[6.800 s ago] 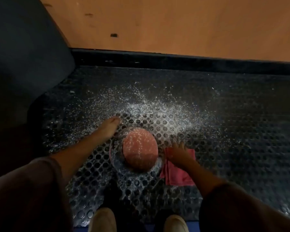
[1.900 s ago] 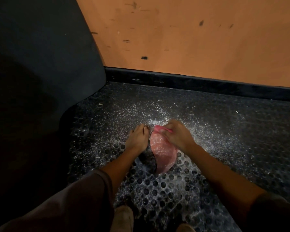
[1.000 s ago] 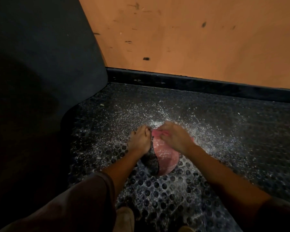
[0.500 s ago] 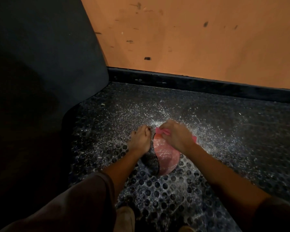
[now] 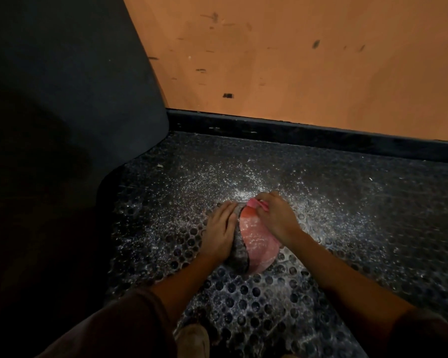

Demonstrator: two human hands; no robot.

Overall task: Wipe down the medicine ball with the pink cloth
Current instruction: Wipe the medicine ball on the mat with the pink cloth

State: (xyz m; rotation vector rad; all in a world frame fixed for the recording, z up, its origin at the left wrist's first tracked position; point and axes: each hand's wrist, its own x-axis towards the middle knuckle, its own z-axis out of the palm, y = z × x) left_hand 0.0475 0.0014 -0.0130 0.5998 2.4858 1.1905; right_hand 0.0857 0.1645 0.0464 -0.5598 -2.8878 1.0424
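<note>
The medicine ball [image 5: 256, 241] sits on the studded black floor mat [image 5: 243, 306]. It has a pink panel speckled with white powder and a dark panel on its left side. My left hand [image 5: 220, 233] lies flat against the ball's dark left side, fingers straight. My right hand [image 5: 274, 218] presses on the ball's top right and grips the bunched pink cloth [image 5: 255, 202], which pokes out by the fingertips. Most of the cloth is hidden under that hand.
White powder [image 5: 217, 182] is scattered over the mat around the ball. A dark padded block [image 5: 62, 99] stands at the left. An orange wall [image 5: 295, 60] with a black skirting [image 5: 295, 133] runs behind. One shoe toe [image 5: 192, 339] shows at the bottom.
My right hand with the cloth has slid slightly over the top of the ball. The left hand stays on the ball's left side. Several seconds ago the cloth lay on the mat.
</note>
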